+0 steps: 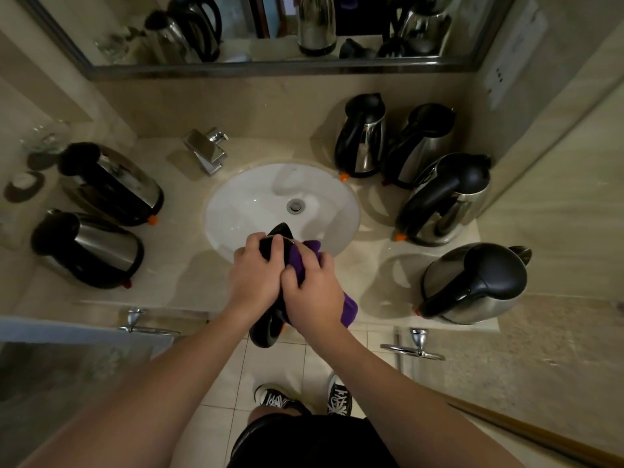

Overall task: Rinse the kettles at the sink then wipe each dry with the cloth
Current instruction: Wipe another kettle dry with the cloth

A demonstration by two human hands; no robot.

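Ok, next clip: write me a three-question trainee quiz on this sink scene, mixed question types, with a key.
1. True or false: the tap is running water into the sink.
2. How many kettles stand on the counter to the right of the sink? A) two B) four C) six
3. Fill in: the right hand presses a ____ cloth against the held kettle, which the left hand grips.

Key: 1 false, no stream shows; 2 B; 3 purple.
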